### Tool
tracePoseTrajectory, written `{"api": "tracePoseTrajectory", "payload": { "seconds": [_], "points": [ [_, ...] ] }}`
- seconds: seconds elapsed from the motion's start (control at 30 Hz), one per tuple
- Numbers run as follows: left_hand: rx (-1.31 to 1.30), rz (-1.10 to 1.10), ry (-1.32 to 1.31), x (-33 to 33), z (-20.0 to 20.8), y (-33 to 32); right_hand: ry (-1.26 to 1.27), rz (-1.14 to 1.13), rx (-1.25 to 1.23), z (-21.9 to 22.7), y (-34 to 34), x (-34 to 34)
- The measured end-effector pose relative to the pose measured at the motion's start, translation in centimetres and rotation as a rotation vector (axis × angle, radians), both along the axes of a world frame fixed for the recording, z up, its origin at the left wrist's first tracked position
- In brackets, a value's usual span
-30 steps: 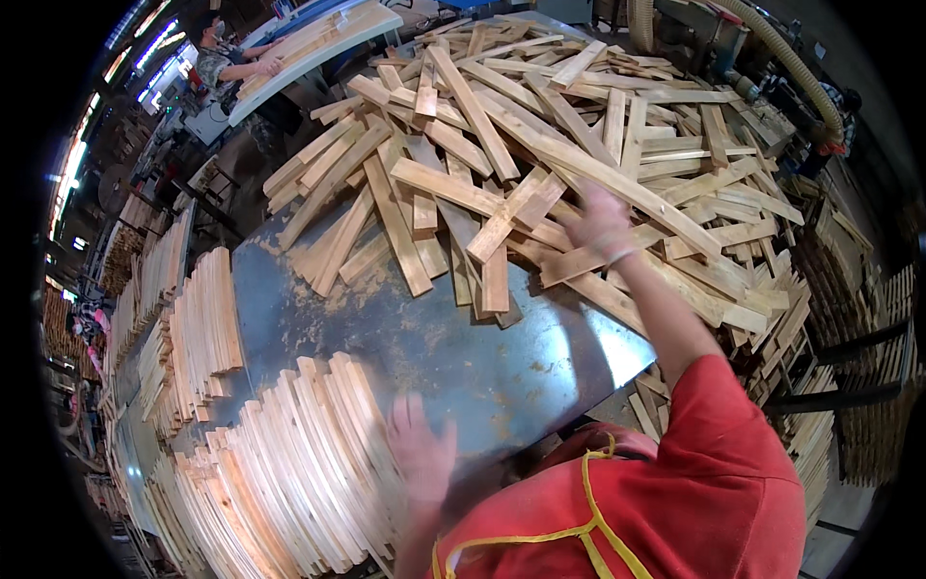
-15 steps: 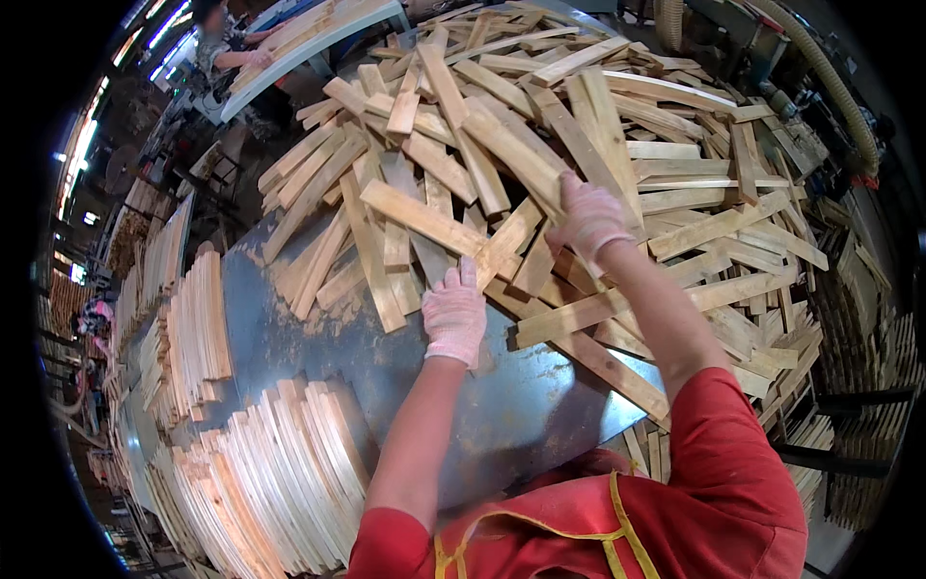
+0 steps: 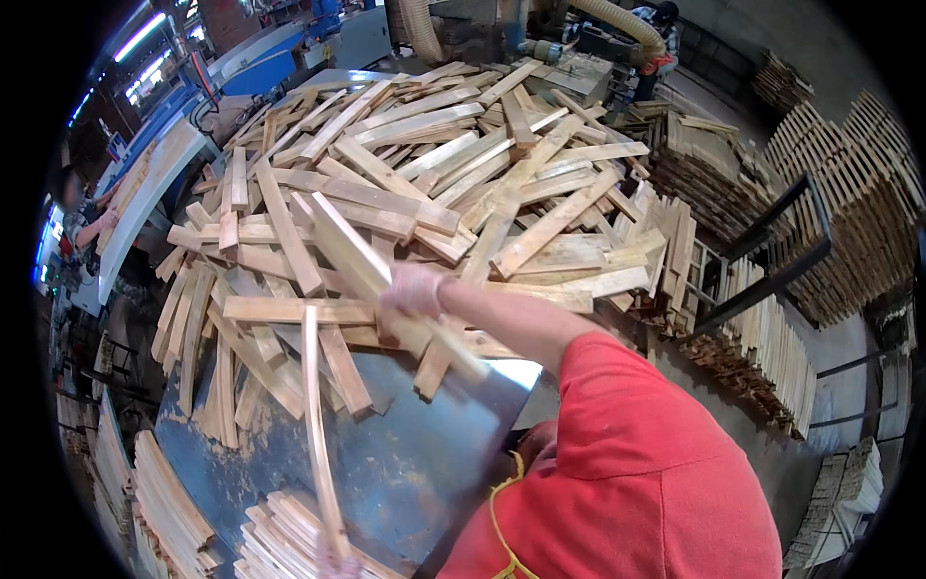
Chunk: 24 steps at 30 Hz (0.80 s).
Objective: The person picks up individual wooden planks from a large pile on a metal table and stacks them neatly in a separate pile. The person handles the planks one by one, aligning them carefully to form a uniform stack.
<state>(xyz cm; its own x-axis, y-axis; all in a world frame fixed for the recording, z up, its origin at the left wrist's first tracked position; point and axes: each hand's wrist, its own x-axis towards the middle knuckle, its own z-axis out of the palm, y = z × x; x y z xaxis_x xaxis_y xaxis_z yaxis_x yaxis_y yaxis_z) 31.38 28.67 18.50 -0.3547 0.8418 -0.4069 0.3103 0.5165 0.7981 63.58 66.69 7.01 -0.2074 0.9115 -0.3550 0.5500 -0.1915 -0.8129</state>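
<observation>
Honey-tan, flat wooden slats (image 3: pixel 557 225), some cream. Blue-grey flat metal tabletop (image 3: pixel 415 458), tan-mottled. Plain red short-sleeved fabric shirt (image 3: pixel 656 434). Yellow narrow cloth trim (image 3: pixel 496 518). Pinkish-white close-fitting fabric glove (image 3: pixel 415 289). Beige ribbed hose (image 3: pixel 624 23).

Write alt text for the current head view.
A person's gloved right hand grips a blurred wooden board over a heap of loose boards on a metal table, while the left hand, at the bottom edge, holds one end of a narrow board. A row of boards lies at lower left.
</observation>
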Motion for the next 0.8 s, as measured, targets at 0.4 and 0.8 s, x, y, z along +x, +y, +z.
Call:
{"api": "tracePoseTrajectory", "payload": {
  "seconds": [0.4,0.8],
  "points": [
    [-0.112,0.463,-0.466,5.5,-18.5,-16.7,0.190,0.438,-0.200,-12.1,-38.0,-19.0],
    [0.015,0.137,0.835,2.3,-15.9,-12.3,0.066,1.167,-0.035,-6.8,-27.7,-26.3]
  ]
}}
